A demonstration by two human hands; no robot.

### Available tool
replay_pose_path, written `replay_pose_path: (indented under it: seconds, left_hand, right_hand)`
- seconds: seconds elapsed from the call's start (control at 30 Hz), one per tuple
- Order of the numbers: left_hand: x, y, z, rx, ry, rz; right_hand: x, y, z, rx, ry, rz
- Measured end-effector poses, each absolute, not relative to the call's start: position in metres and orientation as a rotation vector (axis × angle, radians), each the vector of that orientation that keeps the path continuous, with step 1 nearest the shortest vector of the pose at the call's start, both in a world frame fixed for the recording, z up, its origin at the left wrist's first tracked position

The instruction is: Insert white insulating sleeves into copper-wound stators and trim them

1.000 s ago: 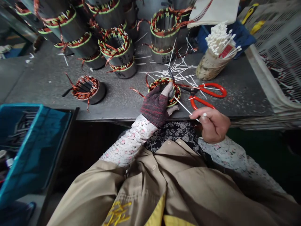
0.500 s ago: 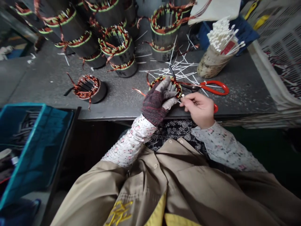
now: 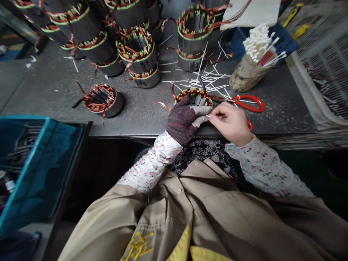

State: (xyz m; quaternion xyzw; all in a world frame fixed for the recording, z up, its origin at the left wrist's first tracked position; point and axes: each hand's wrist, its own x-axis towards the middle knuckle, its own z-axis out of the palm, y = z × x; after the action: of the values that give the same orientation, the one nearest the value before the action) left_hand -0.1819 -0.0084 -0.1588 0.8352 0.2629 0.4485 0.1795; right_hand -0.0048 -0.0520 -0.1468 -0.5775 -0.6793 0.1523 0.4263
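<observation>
My left hand [image 3: 183, 119], in a dark knitted glove with pale fingertips, is closed on the near side of a wire-wound motor stator [image 3: 194, 92]. Copper windings and pale slot pieces show round its open bore. At the stator's near right edge, my bare right hand [image 3: 231, 121] pinches a thin white cable tie [image 3: 208, 116]. Most of that tie is hidden by fingers. Red-handled scissors [image 3: 251, 103] lie just beyond the right hand, partly covered by it. Many loose white strips [image 3: 212, 78] are scattered behind the stator.
Another stator [image 3: 100, 99] stands to the left. Stacked stators [image 3: 138, 59] fill the back. A worn cup [image 3: 244, 74] of white ties stands at right, near a pale crate [image 3: 312, 87]. A teal bin [image 3: 40, 145] sits below at left.
My left fingers have drawn back from the stator's far side to its near right rim. My right hand has shifted slightly, and the tie's white head no longer shows above its fingers.
</observation>
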Motion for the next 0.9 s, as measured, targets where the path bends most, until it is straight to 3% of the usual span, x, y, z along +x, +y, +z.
replay_pose_path:
  seconds: [0.17,0.37,0.5,0.77,0.9]
  left_hand:
    - [-0.183,-0.009,-0.153,2.525,0.837,1.058]
    - [-0.183,-0.008,-0.161,2.525,0.802,1.259]
    - [-0.185,-0.009,-0.164,2.484,0.924,1.142]
    - [-0.159,-0.029,-0.169,2.488,1.096,1.099]
    - [-0.157,-0.039,-0.168,2.466,1.052,1.188]
  right_hand:
    - [-0.001,-0.061,-0.131,-1.337,-1.839,0.466]
    - [0.008,-0.072,-0.117,-1.047,-1.513,0.846]
    - [0.011,-0.079,-0.124,-0.896,-1.397,1.21]
    - [0.0,-0.039,-0.112,-0.842,-1.15,0.993]
    - [-0.012,-0.017,-0.13,-1.15,-1.343,0.672]
